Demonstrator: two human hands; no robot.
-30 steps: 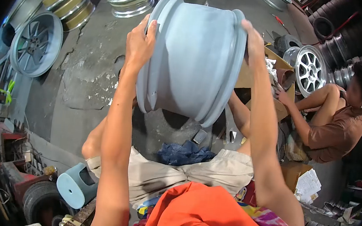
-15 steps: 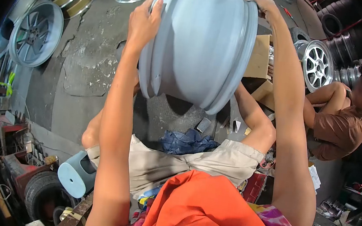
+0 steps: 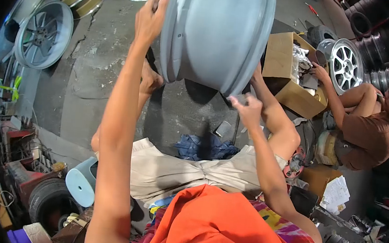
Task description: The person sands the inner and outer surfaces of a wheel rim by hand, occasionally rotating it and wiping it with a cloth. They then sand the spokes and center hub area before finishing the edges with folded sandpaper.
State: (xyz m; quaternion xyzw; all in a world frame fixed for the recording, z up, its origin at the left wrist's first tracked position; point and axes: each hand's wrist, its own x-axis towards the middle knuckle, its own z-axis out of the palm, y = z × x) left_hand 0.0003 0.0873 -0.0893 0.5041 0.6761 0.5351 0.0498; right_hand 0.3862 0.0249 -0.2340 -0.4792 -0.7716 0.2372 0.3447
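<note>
A grey wheel rim (image 3: 216,39) stands on its tread between my legs, its top cut off by the view's upper edge. Curled at its left flange, my left hand (image 3: 150,21) grips the rim, and some of its fingers are hidden. My right hand (image 3: 248,110) is by the lower right flange, slightly blurred, thumb and fingers apart with the fingertips close to the edge. A small grey pad (image 3: 223,129) and a crumpled dark blue cloth (image 3: 206,148) lie on the floor nearer to me.
To the right, a person (image 3: 375,120) sits with a hand at a cardboard box (image 3: 277,59) of odds and ends. A silver spoked wheel (image 3: 346,63) stands behind. At left are another grey wheel (image 3: 43,34), a light blue stool (image 3: 81,183) and a tyre (image 3: 50,203).
My right hand has left the rim's upper right edge and come down to its lower right edge. The rim has turned and shifted up slightly; my left hand stays at its left side.
</note>
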